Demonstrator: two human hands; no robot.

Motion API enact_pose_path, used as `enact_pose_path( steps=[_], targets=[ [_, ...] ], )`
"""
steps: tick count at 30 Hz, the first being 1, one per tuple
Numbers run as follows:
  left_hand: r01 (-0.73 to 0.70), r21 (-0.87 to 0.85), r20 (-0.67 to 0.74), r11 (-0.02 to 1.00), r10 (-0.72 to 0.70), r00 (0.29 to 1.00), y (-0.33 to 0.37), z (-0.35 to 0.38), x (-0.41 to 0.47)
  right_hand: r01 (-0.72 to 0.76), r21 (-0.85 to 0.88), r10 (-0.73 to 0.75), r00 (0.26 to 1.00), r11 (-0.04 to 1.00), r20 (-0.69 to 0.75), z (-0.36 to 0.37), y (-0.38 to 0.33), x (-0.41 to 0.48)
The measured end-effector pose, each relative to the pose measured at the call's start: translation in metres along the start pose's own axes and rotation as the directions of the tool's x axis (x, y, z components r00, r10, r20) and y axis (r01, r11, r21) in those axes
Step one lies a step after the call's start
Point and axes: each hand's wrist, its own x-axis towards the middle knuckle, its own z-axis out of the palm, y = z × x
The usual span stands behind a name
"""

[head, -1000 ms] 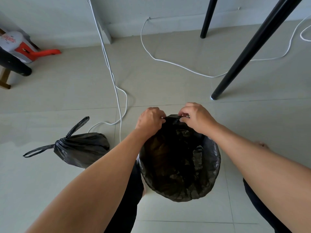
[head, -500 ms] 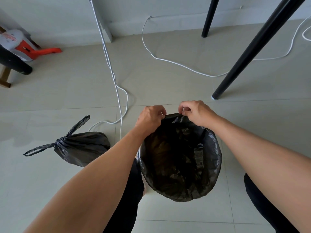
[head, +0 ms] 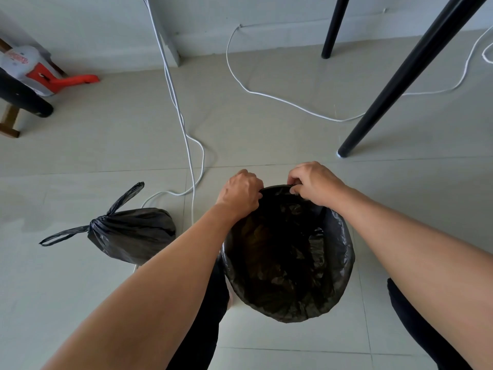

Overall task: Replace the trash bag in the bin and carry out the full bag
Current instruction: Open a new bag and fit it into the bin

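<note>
From where I stand the swap looks mostly done. The full black plastic bag (head: 130, 233), knotted at its handles, lies on the pale tiled floor (head: 266, 134) just left of the bin and is not yet carried out. The fresh black plastic liner (head: 288, 257) gapes round and crinkly, folded over the rim so the bin itself is hidden. The left hand (head: 240, 193) and right hand (head: 314, 184) sit close together at its far edge, fingers curled, each pinching the plastic.

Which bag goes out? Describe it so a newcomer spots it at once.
Find the bin directly in front of the person, its new liner gaping open. On the floor tiles just left of it, beside the white cable, lies the full bag. It alone is knotted shut, two loop handles sticking out.
</note>
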Motion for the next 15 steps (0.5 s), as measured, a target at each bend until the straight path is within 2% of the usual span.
enact_pose_path(
  steps=[7,15],
  targets=[
    [0.080,0.028,0.061,0.996,-0.081,0.995,0.0044,-0.0025,-0.0008,-0.012,-0.039,0.012,1.000,0.999,0.007,0.0022,0.0006,-0.0008],
    [0.150,0.037,0.089,0.988,-0.153,0.984,0.0056,-0.0044,-0.0040,-0.015,-0.005,0.015,1.000,1.000,-0.012,0.0026,-0.0039,0.0006]
  ],
)
